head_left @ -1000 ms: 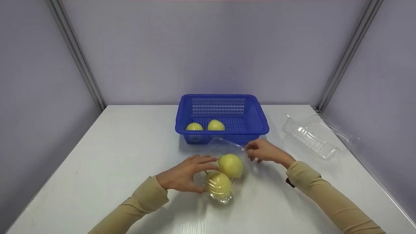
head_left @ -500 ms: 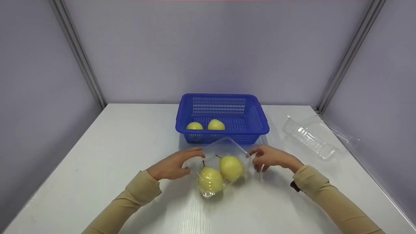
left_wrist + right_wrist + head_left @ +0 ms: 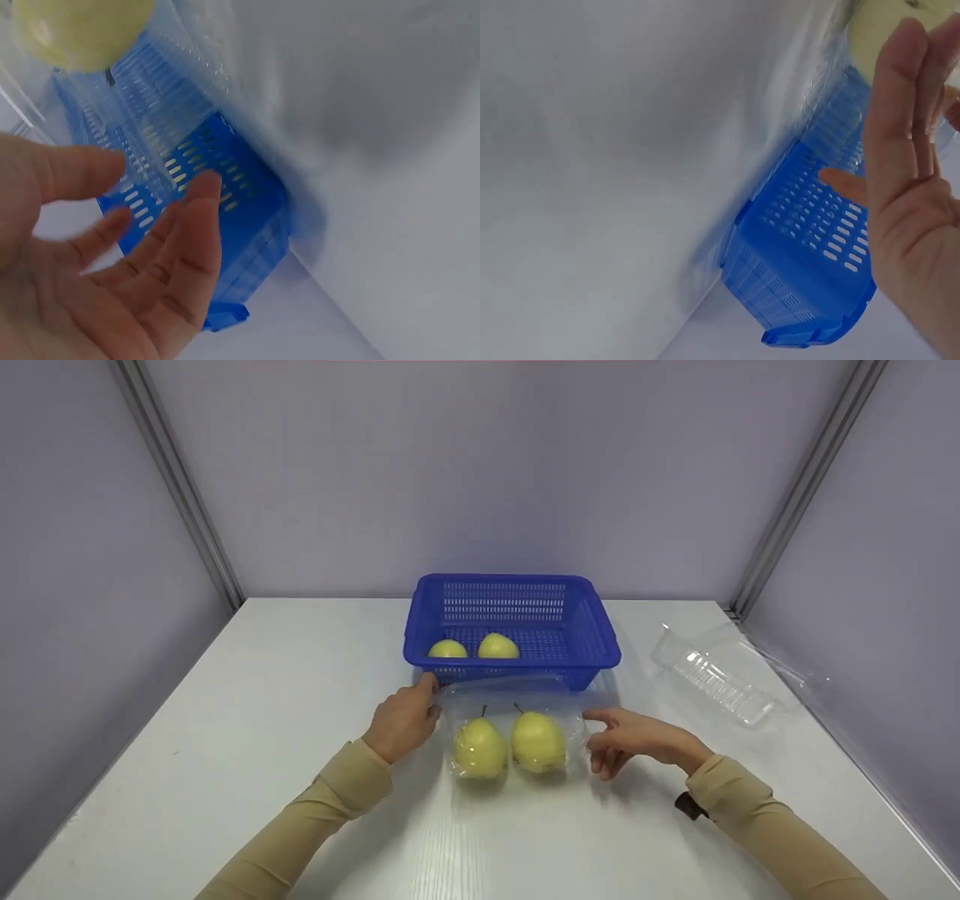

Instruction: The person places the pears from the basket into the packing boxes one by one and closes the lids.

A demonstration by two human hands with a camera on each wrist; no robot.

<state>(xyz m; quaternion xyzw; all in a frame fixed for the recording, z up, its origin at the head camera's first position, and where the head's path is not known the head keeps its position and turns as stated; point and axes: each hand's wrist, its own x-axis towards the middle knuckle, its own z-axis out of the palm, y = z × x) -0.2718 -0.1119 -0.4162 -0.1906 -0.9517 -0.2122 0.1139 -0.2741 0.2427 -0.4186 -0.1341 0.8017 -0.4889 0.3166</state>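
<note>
Two yellow pears, a left one [image 3: 480, 750] and a right one [image 3: 538, 742], sit side by side in a clear plastic box [image 3: 551, 699] in front of the blue basket. Their stems point towards the basket. My left hand [image 3: 405, 721] is at the box's left side; in the left wrist view its thumb and loosely bent fingers [image 3: 196, 225] stand apart. Beside the right side is my right hand [image 3: 636, 741], index finger extended towards the plastic and the others bent down. The right wrist view shows fingers [image 3: 896, 112] fairly straight; contact with the plastic is unclear.
Behind the box stands the blue basket [image 3: 592, 661], holding two more yellow pears [image 3: 499, 646]. Another clear plastic container [image 3: 709, 679] lies on the right of the white table [image 3: 247, 720]. Grey walls enclose the table's back and sides.
The box with the pears has turned square to the basket and shifted slightly towards it. My left hand left the pears for the box's left side; my right hand moved slightly right and nearer me.
</note>
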